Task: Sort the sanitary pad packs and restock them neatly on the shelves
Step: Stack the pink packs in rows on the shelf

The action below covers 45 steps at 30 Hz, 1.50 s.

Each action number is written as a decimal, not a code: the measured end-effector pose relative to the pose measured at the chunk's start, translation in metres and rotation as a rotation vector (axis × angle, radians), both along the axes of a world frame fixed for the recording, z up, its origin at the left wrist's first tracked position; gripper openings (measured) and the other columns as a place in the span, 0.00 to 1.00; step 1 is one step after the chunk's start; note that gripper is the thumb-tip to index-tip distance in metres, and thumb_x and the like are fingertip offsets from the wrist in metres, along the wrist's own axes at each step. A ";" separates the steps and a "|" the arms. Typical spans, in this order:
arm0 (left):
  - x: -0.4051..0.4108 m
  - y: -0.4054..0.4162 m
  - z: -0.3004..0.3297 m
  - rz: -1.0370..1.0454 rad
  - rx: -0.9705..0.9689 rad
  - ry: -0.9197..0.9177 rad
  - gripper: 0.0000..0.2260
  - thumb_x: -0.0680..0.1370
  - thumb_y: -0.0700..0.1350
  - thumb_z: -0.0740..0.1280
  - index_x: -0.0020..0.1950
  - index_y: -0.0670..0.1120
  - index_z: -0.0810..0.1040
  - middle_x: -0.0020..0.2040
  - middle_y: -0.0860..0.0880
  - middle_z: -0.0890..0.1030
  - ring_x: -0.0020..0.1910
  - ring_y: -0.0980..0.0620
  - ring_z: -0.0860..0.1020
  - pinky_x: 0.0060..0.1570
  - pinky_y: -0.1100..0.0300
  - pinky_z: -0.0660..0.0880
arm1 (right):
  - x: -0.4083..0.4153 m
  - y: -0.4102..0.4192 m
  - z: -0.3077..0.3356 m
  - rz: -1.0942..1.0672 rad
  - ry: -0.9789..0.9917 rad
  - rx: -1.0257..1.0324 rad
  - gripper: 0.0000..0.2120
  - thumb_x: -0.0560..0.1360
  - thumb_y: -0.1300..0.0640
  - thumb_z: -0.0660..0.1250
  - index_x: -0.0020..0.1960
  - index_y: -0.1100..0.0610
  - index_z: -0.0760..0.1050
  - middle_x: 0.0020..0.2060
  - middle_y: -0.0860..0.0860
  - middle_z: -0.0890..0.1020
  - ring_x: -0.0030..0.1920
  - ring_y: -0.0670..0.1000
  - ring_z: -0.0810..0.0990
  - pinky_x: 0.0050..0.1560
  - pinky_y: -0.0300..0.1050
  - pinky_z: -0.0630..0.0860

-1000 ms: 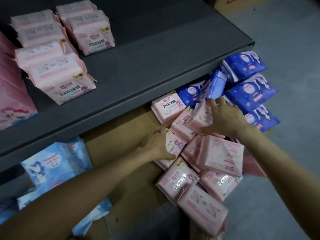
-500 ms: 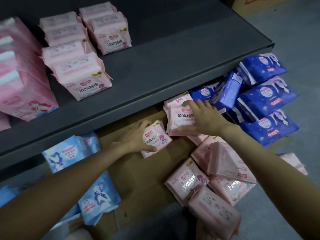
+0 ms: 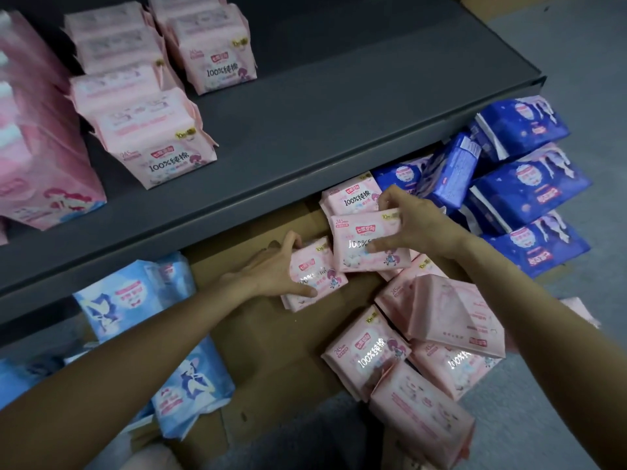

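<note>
My left hand [image 3: 271, 271] grips a small pink pad pack [image 3: 315, 276] on the cardboard [image 3: 271, 351] under the shelf. My right hand [image 3: 412, 225] holds another pink pack [image 3: 359, 245] lifted just above and right of the first, its edge overlapping it. A third pink pack [image 3: 351, 198] lies behind them. Several loose pink packs [image 3: 424, 334] are heaped lower right. Neat rows of pink packs [image 3: 149, 137] stand on the grey shelf [image 3: 322, 106].
Dark blue packs [image 3: 529, 184] are stacked at the right beside the shelf end. Light blue packs [image 3: 135, 300] lie under the shelf at the left. Larger pink packs [image 3: 37, 154] fill the shelf's left end. Grey floor [image 3: 593, 79] lies to the right.
My right hand has lifted a pink pack off the pile and brought it toward my left hand's pack. The left hand kept its pack and stayed near the shelf edge.
</note>
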State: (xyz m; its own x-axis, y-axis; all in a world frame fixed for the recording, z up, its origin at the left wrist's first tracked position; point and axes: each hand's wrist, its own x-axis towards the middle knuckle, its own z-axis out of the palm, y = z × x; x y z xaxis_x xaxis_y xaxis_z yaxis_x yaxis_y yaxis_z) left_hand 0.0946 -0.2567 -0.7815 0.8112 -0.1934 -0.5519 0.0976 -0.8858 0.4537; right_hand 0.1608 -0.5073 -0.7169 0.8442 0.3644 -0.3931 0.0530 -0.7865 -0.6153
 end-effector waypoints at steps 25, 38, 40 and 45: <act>0.190 0.112 0.147 0.097 0.367 -0.664 0.30 0.69 0.54 0.74 0.67 0.51 0.67 0.67 0.46 0.70 0.67 0.45 0.64 0.61 0.50 0.64 | 0.111 0.105 0.059 0.112 -0.407 0.404 0.44 0.62 0.60 0.80 0.72 0.49 0.63 0.61 0.46 0.71 0.57 0.45 0.75 0.57 0.37 0.75; 0.186 0.163 0.148 0.014 0.200 -0.503 0.21 0.81 0.50 0.60 0.74 0.57 0.63 0.77 0.53 0.60 0.75 0.51 0.57 0.74 0.52 0.54 | 0.134 0.173 0.025 0.206 -0.363 0.423 0.48 0.66 0.64 0.77 0.77 0.52 0.54 0.73 0.50 0.60 0.72 0.47 0.60 0.60 0.18 0.56; 0.187 0.161 0.148 -0.010 0.253 -0.536 0.21 0.81 0.52 0.60 0.74 0.57 0.64 0.76 0.53 0.61 0.75 0.48 0.58 0.73 0.51 0.55 | 0.134 0.176 0.026 0.199 -0.347 0.406 0.47 0.66 0.64 0.76 0.77 0.53 0.53 0.74 0.50 0.59 0.72 0.47 0.60 0.58 0.16 0.55; 0.186 0.155 0.144 0.036 0.329 -0.596 0.20 0.80 0.55 0.60 0.72 0.59 0.66 0.74 0.54 0.65 0.73 0.44 0.60 0.70 0.45 0.59 | 0.133 0.177 0.027 0.161 -0.299 0.375 0.47 0.68 0.64 0.75 0.78 0.56 0.51 0.73 0.52 0.58 0.69 0.45 0.62 0.49 0.14 0.58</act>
